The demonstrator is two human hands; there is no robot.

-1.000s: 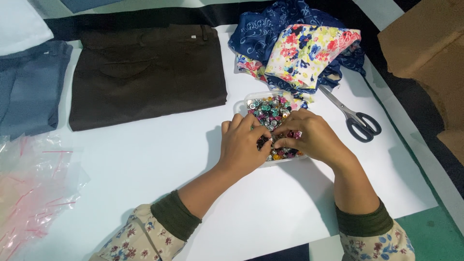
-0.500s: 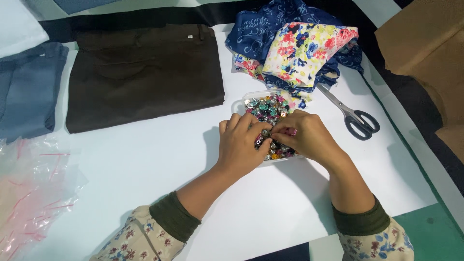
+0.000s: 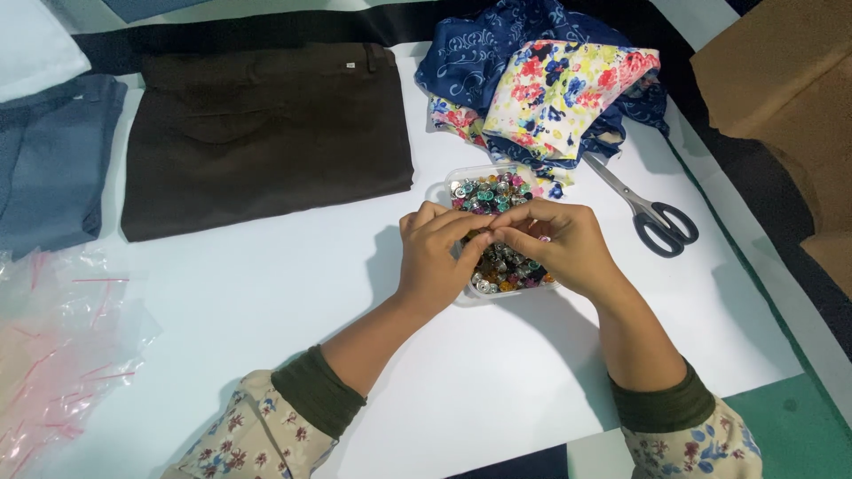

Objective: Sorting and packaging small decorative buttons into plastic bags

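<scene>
Glossy metal buttons [image 3: 497,231] in clear plastic tub [image 3: 441,188], matt dark cloth trousers [image 3: 266,133], shiny steel scissors [image 3: 635,200], crinkled plastic bags [image 3: 62,346]

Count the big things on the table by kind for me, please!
Folded clothes: 3 (brown trousers, grey-blue garment, white cloth)
Patterned fabric heap: 1
Scissors: 1
Clear tub of buttons: 1
Plastic bags pile: 1
Cardboard box: 1
Hands: 2, left hand, right hand
Total: 10
</scene>
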